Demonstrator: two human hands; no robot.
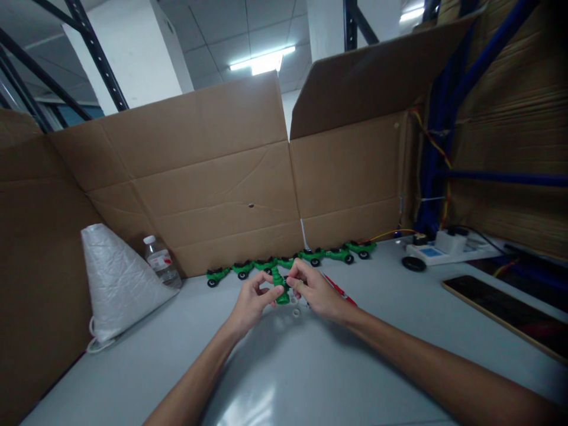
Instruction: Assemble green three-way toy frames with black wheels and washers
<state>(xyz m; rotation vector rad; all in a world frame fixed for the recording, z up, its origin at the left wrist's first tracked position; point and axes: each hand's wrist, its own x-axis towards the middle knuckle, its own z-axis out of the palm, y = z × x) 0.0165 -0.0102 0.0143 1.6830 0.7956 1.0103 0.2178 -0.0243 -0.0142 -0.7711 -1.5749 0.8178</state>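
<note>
Over the table, my left hand (254,303) is closed on a green toy vehicle (281,293), held between thumb and fingers. My right hand (317,290) pinches at the right side of that toy; whatever small piece lies between its fingertips is too small to make out. Below the hands, small white rings (296,313) lie on the table. A red pen (341,290) rests just behind my right hand. Beyond both hands stands a row of several green toy vehicles (339,254) with black wheels, partly hidden by my fingers.
Cardboard walls (213,195) enclose the grey table (168,378). At left are a silvery bag (119,284) and a water bottle (162,260). At right are a power strip (461,251), a black ring (413,264), a phone (501,307) and a blue rack post (437,148).
</note>
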